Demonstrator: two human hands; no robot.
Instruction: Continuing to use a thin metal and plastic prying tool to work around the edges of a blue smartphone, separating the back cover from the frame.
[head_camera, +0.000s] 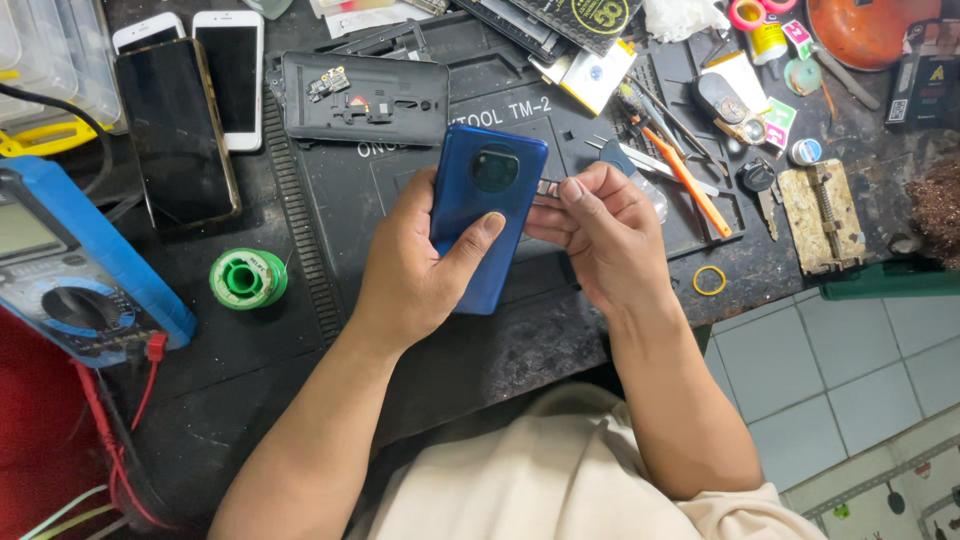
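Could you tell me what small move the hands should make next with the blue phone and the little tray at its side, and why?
Probably slide the small metal tray along its own line at the phone's edge. The left hand grips the blue phone back side up, while the right hand pinches the tray, which juts from the side. Whether it is going in or out cannot be told, so keep it level and steady.
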